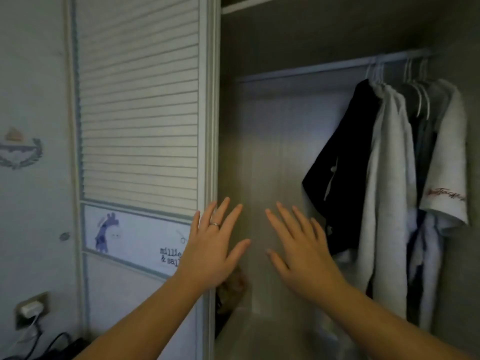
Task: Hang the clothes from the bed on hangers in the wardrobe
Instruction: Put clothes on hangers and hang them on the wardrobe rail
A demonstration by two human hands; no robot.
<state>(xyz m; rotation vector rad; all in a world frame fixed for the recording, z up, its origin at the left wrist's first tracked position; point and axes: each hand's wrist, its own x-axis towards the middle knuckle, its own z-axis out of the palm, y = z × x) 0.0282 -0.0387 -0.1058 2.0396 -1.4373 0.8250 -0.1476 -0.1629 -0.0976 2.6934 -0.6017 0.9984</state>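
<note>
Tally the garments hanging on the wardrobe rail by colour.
black garment: 1
light grey garment: 1
white T-shirt with red lettering: 1
Total: 3 told apart; the dark and pale fabric between the last two is too bunched to count.

Dim, cool grey-blue cast throughout. Brightest on slatted door at left; much darker inside wardrobe, deepest toward top and right. Faint pale sheen on back panel. Soft blur everywhere, fingertips of left hand and right hand smeared. Wide-angle bowing along rail and door edge.
</note>
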